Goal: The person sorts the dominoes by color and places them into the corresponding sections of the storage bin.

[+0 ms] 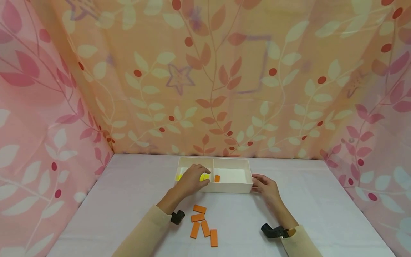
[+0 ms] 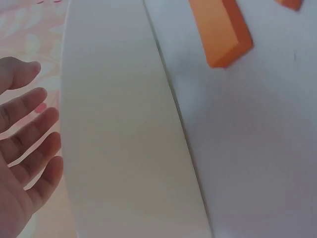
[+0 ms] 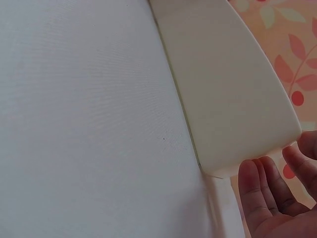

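Observation:
A white two-compartment box (image 1: 231, 188) stands on the table. My left hand (image 1: 193, 178) is over its left compartment, fingers spread and loosely bent with nothing between them. Yellow pieces (image 1: 204, 177) lie in that compartment, partly hidden by the hand. One orange block (image 1: 217, 178) sits in the right compartment, beside the divider. At the box's right end, my right hand (image 1: 266, 188) rests its fingertips against the wall; the right wrist view shows the fingers (image 3: 252, 186) lightly extended at that end. In the left wrist view the box's front wall (image 2: 119, 124) stands beside the left hand.
Several orange blocks, among them an upper one (image 1: 199, 209) and a lower one (image 1: 214, 238), lie loosely grouped on the white tablecloth (image 1: 128, 214) in front of the box. A floral curtain (image 1: 212, 89) rises behind the table and along both sides.

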`<state>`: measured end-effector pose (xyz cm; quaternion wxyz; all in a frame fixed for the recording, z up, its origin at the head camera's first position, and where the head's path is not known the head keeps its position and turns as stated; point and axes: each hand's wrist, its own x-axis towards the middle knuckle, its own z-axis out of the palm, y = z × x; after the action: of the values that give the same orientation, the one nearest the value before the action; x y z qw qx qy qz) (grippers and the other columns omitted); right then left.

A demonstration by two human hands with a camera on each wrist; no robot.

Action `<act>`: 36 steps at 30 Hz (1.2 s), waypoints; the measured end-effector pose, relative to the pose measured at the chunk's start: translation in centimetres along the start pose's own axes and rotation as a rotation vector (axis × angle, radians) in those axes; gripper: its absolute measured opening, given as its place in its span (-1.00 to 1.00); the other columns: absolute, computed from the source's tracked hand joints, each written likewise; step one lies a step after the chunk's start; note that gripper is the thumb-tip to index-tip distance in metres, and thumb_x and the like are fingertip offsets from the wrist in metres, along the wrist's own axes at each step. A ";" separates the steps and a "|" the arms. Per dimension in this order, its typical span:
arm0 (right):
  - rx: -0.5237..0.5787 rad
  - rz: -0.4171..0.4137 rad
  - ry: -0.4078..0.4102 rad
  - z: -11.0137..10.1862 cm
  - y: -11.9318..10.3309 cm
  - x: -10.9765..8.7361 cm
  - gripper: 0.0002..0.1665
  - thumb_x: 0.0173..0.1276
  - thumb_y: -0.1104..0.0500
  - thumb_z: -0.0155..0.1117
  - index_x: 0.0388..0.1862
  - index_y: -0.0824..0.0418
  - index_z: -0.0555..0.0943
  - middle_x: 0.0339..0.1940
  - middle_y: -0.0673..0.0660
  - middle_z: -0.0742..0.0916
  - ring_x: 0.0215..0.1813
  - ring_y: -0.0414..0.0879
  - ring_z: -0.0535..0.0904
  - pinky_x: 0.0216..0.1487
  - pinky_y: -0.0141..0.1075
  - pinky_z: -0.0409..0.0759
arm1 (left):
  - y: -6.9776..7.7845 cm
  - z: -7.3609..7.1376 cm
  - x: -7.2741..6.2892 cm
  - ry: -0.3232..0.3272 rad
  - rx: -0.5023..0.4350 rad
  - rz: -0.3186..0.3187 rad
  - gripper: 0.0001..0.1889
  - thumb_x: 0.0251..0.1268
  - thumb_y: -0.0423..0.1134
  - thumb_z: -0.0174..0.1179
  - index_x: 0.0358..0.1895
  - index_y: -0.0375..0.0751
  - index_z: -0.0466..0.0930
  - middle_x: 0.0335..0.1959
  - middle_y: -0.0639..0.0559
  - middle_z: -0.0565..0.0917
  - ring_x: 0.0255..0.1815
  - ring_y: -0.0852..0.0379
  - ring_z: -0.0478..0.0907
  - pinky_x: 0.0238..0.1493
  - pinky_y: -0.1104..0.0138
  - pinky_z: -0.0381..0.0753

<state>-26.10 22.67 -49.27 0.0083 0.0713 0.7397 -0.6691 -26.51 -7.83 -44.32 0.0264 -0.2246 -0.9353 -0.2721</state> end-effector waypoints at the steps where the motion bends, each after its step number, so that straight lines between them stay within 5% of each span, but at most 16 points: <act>1: 0.007 -0.002 0.000 0.0 0.0 0.0 -0.50 0.43 0.19 0.20 0.25 0.44 0.46 -0.01 0.27 0.70 -0.27 -0.19 0.69 -0.16 -0.32 0.69 | 0.1 0.0 -0.2 0.004 -0.007 -0.002 -0.69 0.25 -0.18 0.29 0.02 -0.21 0.65 0.02 -0.09 0.64 0.11 -0.05 0.46 0.19 0.08 0.50; 19: 0.017 -0.005 0.006 0.1 0.3 0.4 -0.52 0.42 0.22 0.20 0.24 0.46 0.46 -0.12 0.21 0.71 -0.28 -0.19 0.69 -0.19 -0.32 0.69 | 0.7 -0.2 -3.1 0.013 -0.065 0.030 -0.75 0.29 -0.14 0.26 -0.01 -0.09 0.65 0.00 0.04 0.64 0.10 0.04 0.49 0.14 0.13 0.55; 36: 0.028 -0.010 0.013 -0.1 0.5 0.4 -0.50 0.41 0.20 0.22 0.23 0.46 0.47 -0.12 0.21 0.72 -0.29 -0.18 0.69 -0.21 -0.33 0.69 | 1.3 0.3 -5.0 -0.145 -0.207 0.021 -0.70 0.31 -0.09 0.25 0.05 -0.07 0.60 0.03 0.03 0.66 0.04 0.02 0.54 0.07 0.22 0.58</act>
<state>-26.46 22.83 -49.78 -0.0008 0.0722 0.7307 -0.6789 -21.43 -8.71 -44.75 -0.0616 -0.2550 -0.8993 -0.3500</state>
